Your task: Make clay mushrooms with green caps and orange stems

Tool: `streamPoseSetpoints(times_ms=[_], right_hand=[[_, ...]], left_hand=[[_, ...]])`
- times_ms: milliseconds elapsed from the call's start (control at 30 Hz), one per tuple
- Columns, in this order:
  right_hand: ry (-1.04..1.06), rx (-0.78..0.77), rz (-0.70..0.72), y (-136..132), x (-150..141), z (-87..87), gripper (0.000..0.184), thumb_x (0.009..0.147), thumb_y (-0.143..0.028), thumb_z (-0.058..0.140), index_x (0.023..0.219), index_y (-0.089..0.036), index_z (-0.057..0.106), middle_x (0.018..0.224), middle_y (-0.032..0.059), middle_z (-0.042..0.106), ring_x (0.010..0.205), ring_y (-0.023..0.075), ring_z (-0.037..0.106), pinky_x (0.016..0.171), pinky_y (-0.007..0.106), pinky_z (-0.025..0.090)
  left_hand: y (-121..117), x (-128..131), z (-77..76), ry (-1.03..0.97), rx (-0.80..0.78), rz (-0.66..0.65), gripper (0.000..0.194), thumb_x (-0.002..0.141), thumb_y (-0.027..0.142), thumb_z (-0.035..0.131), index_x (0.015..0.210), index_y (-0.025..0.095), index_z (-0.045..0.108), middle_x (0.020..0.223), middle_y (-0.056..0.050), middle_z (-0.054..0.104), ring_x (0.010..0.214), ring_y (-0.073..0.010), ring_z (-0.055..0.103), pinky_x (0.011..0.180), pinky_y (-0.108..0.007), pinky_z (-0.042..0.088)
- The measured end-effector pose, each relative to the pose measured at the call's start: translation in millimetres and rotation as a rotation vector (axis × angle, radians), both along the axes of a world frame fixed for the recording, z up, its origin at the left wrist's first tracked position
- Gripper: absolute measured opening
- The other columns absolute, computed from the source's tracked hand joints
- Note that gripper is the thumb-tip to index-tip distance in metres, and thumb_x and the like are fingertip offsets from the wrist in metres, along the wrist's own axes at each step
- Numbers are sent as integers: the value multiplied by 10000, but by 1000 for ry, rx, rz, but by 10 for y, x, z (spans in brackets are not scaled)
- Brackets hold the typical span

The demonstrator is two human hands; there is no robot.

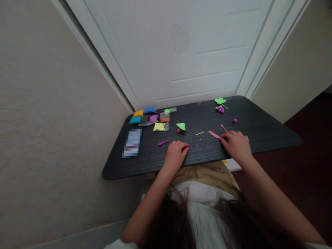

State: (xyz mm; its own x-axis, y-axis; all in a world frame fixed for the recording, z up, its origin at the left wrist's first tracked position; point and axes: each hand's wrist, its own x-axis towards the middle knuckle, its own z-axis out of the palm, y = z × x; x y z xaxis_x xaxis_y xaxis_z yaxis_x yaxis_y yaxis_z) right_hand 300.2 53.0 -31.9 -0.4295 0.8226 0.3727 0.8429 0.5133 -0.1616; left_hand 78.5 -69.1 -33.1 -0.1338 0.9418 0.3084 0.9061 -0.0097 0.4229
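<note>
My right hand (237,145) is closed on the handle end of a pink plastic clay knife (214,134), whose blade points left over the dark table (145,162). Just beyond those fingers lies a second thin pink tool (223,128). Fingers curled together, my left hand (177,152) rests near the front edge; a trace of magenta shows at its fingertips, too small to make out. Beside it sits a tiny purple crumb (193,145). A clay mushroom (181,127) with a green cap and red-brown stem stands beyond my left hand, near a thin yellow-green strip (199,133).
Clay packets in several colours, including a yellow one (160,127), lie at the back left. A blurred phone-like rectangle (132,143) and a purple tool (163,142) are left. Purple clay grapes (220,109), a green leaf shape (220,100) and a purple lump (234,120) sit right.
</note>
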Motion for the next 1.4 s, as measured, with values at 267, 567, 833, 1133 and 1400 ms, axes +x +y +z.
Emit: streamPoseSetpoints(times_ms=[267,567,833,1133,1400], right_hand=[[5,-90,32,42,-68,-18,190,792,-285,434,791,-162,579,797,106,615,734,229,559,628,327,393],[251,-160,277,-352,-380,-13,272,833,-259,375,1072,-196,489,997,70,621,818,205,600,683,294,423],[364,-275,267,120,-248,-47,261,808,-246,392,1021,-193,533,755,26,623,651,157,570,585,258,408],[365,-62,284,362,-143,-18,353,842,-231,334,1146,-142,490,1091,117,582,954,212,551,803,333,419],[168,-67,18,526,-11,91,314,842,-318,346,1012,-147,547,868,130,646,736,257,607,633,336,423]], left_hand=[[-32,-9,-20,-23,15,33,156,791,283,511,846,202,633,862,-28,605,859,-170,510,804,-316,400],[-47,34,1,32,2,52,148,804,271,487,814,205,619,847,-25,607,865,-175,507,797,-326,390],[-48,37,16,28,-1,48,144,807,267,479,814,211,611,843,-24,607,857,-176,512,792,-327,387],[-50,35,12,26,3,47,133,800,251,487,804,211,614,834,-24,606,847,-171,514,788,-325,388],[-45,26,-1,33,2,46,139,802,261,485,810,209,614,844,-28,608,852,-172,515,788,-326,389]])
